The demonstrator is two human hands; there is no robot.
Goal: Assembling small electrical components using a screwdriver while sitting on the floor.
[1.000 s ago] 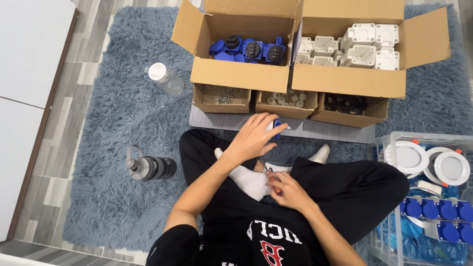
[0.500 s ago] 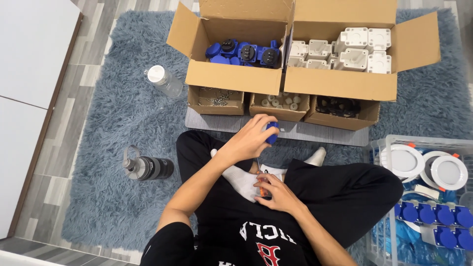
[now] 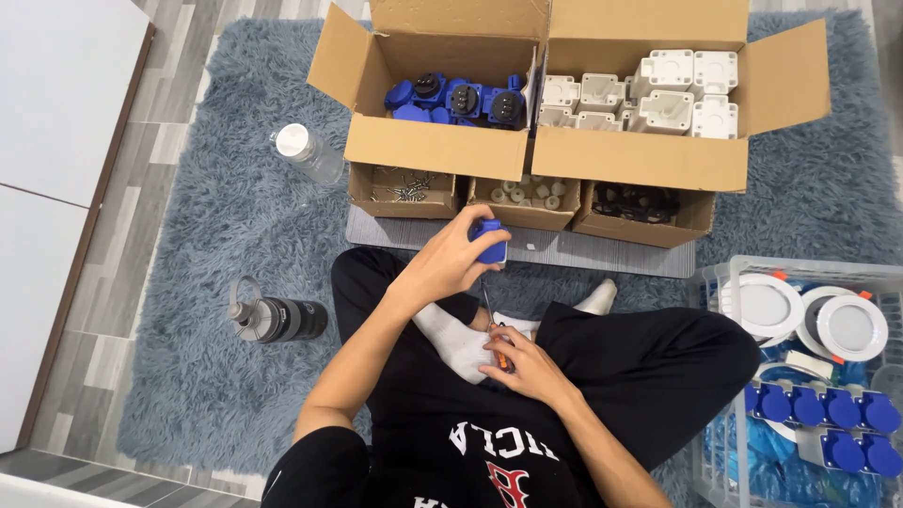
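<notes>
A shaggy blue-grey rug covers the wood floor. On it lie a clear bottle, a dark flask, two open cartons, a grey board and a crate.

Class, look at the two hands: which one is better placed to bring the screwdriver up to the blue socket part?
The right hand: it already grips the screwdriver just below the blue socket part, which the left hand holds.

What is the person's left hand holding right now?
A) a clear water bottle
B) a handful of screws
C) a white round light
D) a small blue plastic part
D: the left hand is closed around a small blue part, held up just in front of the small cardboard trays.
</notes>
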